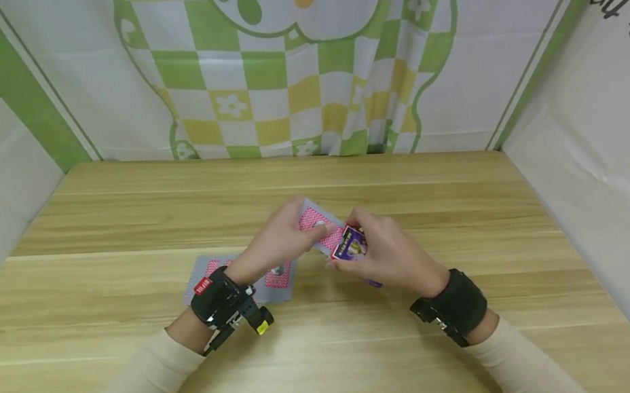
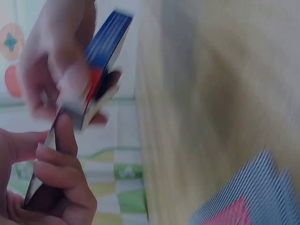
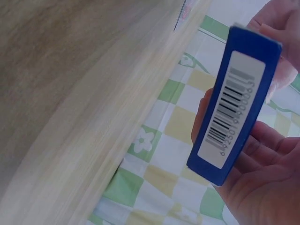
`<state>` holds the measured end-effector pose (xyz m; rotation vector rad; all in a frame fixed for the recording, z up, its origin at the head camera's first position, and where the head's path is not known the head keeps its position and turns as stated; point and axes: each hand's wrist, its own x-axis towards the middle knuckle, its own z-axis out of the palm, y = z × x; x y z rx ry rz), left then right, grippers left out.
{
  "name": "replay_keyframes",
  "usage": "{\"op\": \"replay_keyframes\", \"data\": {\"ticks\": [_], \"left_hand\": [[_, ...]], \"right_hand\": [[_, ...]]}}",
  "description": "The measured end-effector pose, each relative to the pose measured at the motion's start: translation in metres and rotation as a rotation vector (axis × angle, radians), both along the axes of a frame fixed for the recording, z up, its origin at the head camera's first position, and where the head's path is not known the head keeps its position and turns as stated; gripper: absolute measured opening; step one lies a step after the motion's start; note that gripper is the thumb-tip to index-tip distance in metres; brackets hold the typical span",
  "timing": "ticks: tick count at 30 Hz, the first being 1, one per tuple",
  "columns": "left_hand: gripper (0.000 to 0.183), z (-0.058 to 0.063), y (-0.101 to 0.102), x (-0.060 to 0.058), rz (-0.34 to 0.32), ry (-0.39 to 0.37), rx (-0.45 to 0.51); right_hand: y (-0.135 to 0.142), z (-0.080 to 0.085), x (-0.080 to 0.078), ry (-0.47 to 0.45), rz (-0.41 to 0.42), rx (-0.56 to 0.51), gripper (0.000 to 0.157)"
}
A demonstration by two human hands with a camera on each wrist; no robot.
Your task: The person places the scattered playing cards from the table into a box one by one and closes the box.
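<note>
Blue rectangular box (image 3: 234, 103): gripped by your right hand (image 1: 392, 251). Thin pink-patterned card (image 1: 314, 214): pinched in your left hand (image 1: 276, 244), meeting the box. More cards (image 1: 279, 281): wood-grain counter (image 1: 330, 372), partly behind your left wristband (image 1: 217, 301).

Cards (image 1: 280, 279) on table (image 1: 343, 371), left of box (image 1: 351, 244)

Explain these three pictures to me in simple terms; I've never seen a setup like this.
There is no robot: these are a person's bare hands, with a black band on each wrist. The wide picture comes from a camera worn on the head, looking down. The other two come from cameras on the left and right wrists, so they look tilted. The left hand holds a red-patterned card or thin stack; the right hand grips a small blue box. Similar red-and-grey cards lie on the wooden table.
</note>
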<state>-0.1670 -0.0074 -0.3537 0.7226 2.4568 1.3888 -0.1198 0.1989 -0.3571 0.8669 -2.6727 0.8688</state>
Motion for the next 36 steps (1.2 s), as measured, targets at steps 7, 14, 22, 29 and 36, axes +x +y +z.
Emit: {"op": "replay_keyframes", "data": {"ticks": [7, 14, 22, 29, 36], "left_hand": [[0.026, 0.0, 0.015, 0.016, -0.097, 0.001, -0.086], [0.027, 0.018, -0.002, 0.005, -0.017, 0.132, -0.134], [0.005, 0.016, -0.004, 0.001, -0.066, 0.101, -0.076], [0.006, 0.008, 0.002, 0.001, -0.124, 0.055, -0.029], [0.007, 0.011, -0.014, -0.013, -0.205, 0.13, -0.114]], "right_hand": [[0.003, -0.001, -0.002, 0.034, 0.007, -0.003, 0.051], [0.007, 0.001, -0.003, 0.005, -0.027, -0.002, 0.055], [0.005, 0.003, -0.001, -0.01, -0.014, 0.002, 0.056], [0.003, 0.003, 0.0, -0.005, 0.002, 0.005, 0.057], [0.003, 0.003, -0.001, -0.032, -0.002, 0.002, 0.057]]}}
